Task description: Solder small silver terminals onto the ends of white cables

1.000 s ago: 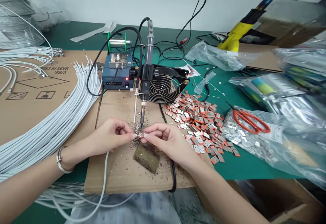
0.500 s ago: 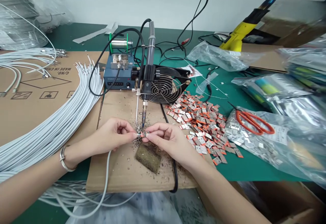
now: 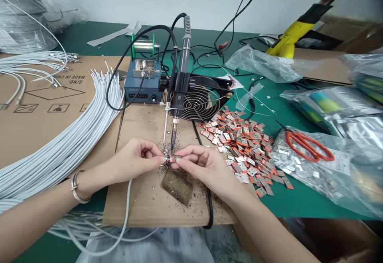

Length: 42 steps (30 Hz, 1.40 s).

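Note:
My left hand point(image 3: 136, 161) pinches the end of a white cable point(image 3: 128, 203) between thumb and fingertips, its length hanging down in a loop. My right hand point(image 3: 206, 166) is closed on a small metal USB connector point(image 3: 176, 159) with an orange part. The cable end and connector meet between my fingertips, though the exact joint is too small to make out. Just above them points the tip of a soldering iron point(image 3: 178, 99), fixed upright in a stand, with a thin solder feed tube point(image 3: 165, 127) beside it. A dirty sponge point(image 3: 177, 187) lies below my fingers.
Many loose USB connectors point(image 3: 239, 139) are heaped on the right, near orange-handled scissors point(image 3: 308, 145) on a plastic bag. White cables point(image 3: 80, 135) lie bundled at left. Behind stand a blue solder feeder point(image 3: 142, 87), a fan point(image 3: 203, 103) and a yellow heat gun point(image 3: 287, 40).
The whole view has shifted slightly, so the bench things appear a little further right. Both hands keep their pinch on the cable and the USB connector under the iron tip.

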Available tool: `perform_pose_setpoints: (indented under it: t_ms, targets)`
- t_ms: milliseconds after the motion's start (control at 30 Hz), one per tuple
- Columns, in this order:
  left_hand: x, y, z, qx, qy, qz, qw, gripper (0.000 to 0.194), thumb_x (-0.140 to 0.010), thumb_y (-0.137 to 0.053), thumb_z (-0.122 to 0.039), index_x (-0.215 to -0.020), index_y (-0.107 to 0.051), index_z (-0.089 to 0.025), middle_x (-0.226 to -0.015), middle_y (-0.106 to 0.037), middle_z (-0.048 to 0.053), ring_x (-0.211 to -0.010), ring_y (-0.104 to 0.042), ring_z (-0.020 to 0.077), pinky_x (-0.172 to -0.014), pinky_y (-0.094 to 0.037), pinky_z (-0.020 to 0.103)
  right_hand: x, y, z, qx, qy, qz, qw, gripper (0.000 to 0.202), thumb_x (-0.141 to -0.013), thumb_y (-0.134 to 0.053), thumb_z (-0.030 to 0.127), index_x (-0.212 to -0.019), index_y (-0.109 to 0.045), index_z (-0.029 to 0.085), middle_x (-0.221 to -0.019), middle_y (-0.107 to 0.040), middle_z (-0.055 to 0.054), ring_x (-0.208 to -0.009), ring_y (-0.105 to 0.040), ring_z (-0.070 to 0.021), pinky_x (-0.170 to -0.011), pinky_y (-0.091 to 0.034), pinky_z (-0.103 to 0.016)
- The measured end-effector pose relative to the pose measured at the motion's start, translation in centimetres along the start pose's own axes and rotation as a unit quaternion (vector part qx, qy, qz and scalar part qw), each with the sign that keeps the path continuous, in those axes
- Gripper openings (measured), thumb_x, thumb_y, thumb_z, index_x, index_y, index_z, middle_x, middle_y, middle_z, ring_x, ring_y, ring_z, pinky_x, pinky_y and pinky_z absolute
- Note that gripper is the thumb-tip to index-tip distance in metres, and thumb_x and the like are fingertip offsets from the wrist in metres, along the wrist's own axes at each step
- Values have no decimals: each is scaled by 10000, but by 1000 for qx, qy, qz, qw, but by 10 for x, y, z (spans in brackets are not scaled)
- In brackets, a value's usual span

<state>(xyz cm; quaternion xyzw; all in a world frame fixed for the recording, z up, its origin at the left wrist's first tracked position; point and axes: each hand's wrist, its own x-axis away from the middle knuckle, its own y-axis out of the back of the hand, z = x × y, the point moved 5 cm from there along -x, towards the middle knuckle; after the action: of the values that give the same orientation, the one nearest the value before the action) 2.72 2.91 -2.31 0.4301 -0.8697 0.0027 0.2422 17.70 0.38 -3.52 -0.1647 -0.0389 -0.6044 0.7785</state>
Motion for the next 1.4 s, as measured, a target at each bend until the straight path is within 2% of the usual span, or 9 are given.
perform_pose_setpoints:
  t_ms: [367, 800, 967, 1067, 1133, 1200, 1267, 1333, 1400]
  targets:
    - [1, 2, -2, -10, 9, -14, 1000, 141, -750, -593, -254, -706, -599, -121, -457, -410, -84, -358, -321, 28, -317, -262, 137, 0, 0, -1, -6, -6, -8, 1000, 185, -651, -759, 275, -771, -663, 173, -677, -715, -8, -653, -674, -76, -596, -488, -115]
    - [-1, -5, 3, -15, -6, 12, 1000, 155, -771, -568, -274, -743, -603, -125, -485, -422, -74, -363, -342, 39, -339, -238, 162, 2, 3, -1, 81, -9, -1, 997, 201, -687, -713, 316, -784, -629, 161, -712, -705, -49, -671, -667, -137, -614, -502, -224]
    - [26, -9, -4, -75, -67, 7, 995, 207, -801, -560, -327, -737, -630, -143, -561, -509, -33, -491, -406, 64, -432, -284, 163, 18, 5, 10, 160, 26, 51, 985, 186, -750, -640, 303, -870, -601, 167, -725, -681, -46, -632, -617, -133, -561, -461, -228]
    - [59, -32, 1, -142, -108, 56, 982, 236, -861, -498, -319, -737, -615, -156, -567, -548, -22, -493, -440, 69, -447, -315, 160, 35, 8, 18, 320, 78, 7, 944, 135, -804, -581, 312, -870, -593, 195, -700, -622, -23, -610, -562, -149, -527, -423, -251]
    - [80, -54, 2, -196, -246, 75, 946, 209, -843, -541, -287, -686, -610, -167, -550, -569, -23, -468, -476, 71, -424, -322, 163, 44, 4, 20, 478, 105, -36, 871, 104, -816, -582, 308, -847, -594, 209, -729, -594, -24, -662, -548, -180, -563, -416, -284]
    - [94, -71, 9, -299, -341, 24, 891, 219, -878, -500, -248, -695, -593, -169, -583, -598, -8, -506, -528, 103, -492, -383, 204, 49, -6, 19, 599, 137, -53, 787, 125, -792, -626, 310, -845, -587, 204, -798, -584, -41, -759, -547, -225, -638, -424, -330]
    - [100, -85, 17, -392, -395, -34, 830, 272, -888, -471, -215, -630, -540, -167, -567, -580, 8, -503, -517, 133, -485, -389, 237, 50, -17, 17, 658, 169, -57, 731, 175, -768, -658, 320, -843, -571, 188, -857, -576, -61, -825, -536, -260, -682, -425, -364]
    - [101, -92, 23, -436, -409, -62, 799, 262, -887, -466, -199, -634, -528, -168, -567, -566, 15, -525, -514, 145, -499, -408, 239, 49, -25, 14, 673, 180, -55, 715, 179, -774, -655, 312, -833, -551, 179, -861, -575, -64, -834, -533, -267, -683, -426, -368]
    - [101, -91, 26, -439, -410, -77, 795, 208, -892, -461, -190, -708, -558, -171, -585, -567, 12, -559, -523, 141, -545, -436, 224, 47, -26, 9, 662, 170, -58, 728, 168, -772, -657, 279, -817, -529, 181, -815, -576, -47, -801, -538, -252, -671, -424, -360]
